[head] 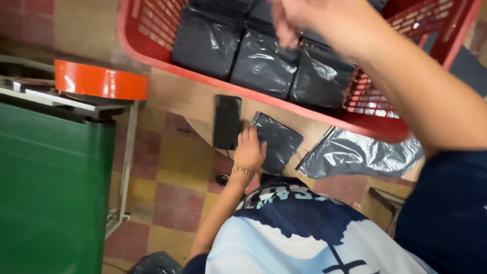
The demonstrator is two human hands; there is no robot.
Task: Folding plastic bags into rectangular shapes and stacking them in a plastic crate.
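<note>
Two hands: left hand (248, 150) pressed flat on a glossy black plastic pouch (276, 140); right hand (297, 18) blurred above the red slatted basket (152, 30), grip unclear.

Dark grey plastic packages (264, 63) fill the upper centre; a smaller package (278, 141) and a flat grey bag (357, 152) lie mid-frame, beside a black phone screen (227, 121).

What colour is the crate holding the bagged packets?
Red. The slatted plastic crate shows best in the head view, with dark grey bagged packets inside it.
</note>
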